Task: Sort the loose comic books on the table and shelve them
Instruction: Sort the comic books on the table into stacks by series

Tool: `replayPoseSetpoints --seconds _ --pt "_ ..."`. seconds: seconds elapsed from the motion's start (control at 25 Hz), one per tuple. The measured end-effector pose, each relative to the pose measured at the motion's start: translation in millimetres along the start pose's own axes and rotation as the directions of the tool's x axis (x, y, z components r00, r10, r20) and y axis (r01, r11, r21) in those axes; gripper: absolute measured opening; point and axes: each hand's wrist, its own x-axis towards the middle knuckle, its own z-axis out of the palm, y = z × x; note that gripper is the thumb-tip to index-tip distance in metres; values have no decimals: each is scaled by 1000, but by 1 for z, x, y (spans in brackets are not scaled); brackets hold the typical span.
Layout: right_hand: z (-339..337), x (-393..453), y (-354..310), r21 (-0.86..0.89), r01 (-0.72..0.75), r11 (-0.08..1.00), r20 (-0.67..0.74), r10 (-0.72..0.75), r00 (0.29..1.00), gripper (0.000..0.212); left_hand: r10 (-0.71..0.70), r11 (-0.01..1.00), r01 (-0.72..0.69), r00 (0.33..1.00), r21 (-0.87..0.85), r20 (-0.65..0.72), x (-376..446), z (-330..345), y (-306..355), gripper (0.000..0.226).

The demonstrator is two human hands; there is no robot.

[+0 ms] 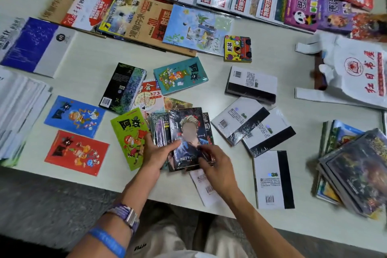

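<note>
At the near table edge, the left hand and right hand both grip a fanned stack of dark comic books, thumbs on the top cover. Sorting looks partly done: colourful cartoon volumes lie grouped to the left, white-backed books to the right. Farther back, magazine rows cover the table; nothing appears shelved yet.
</note>
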Motion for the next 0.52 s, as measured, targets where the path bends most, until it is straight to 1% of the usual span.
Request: replayPoseSetpoints --seconds 0.04,0.08,0.12,0.16,0.2,0.24,0.28,0.32,0.36,0.4,0.44,0.52 --pt "-4 -5 12 -89 -117 989 -126 105 986 38 27 999 -27 1000 -18 -7 2 3 1 123" --pt "-6 -12 24 -216 -222 951 -191 182 965 46 47 998 -48 999 -37 -6 4 4 1 124" --pt "-6 -19 35 -306 -271 913 -188 221 957 54 54 998 -54 999 -43 -4 6 6 0 125" --pt "-4 -23 43 -317 -275 908 -148 239 960 59 51 998 -51 999 -38 1 7 6 -2 126" --pt "-3 -24 49 -225 -263 938 -104 245 964 61 42 999 -41 999 -32 2 8 5 -3 127" --pt "-4 -21 49 -42 -270 962 -76 266 961 62 35 999 -35 999 -25 -2 8 6 -4 128" --pt "-7 -14 46 161 -296 941 -59 309 949 61 33 999 -33 999 -21 -5 8 6 -5 128" --pt "-11 -4 40 314 -328 891 -32 355 934 58 32 999 -32 999 -20 -9 8 7 -6 128" --pt "-13 6 35 372 -337 865 4 361 932 54 32 999 -32 999 -22 -13 9 7 -6 128" --pt "-15 15 29 332 -317 889 43 321 946 50 35 999 -35 999 -23 -15 10 7 -6 128" --pt "-13 21 23 251 -266 931 86 252 964 47 42 999 -42 999 -30 -15 10 6 -7 128" --pt "-6 25 10 82 -147 986 190 130 973 49 64 996 -64 998 -60 -3 12 5 -8 126"
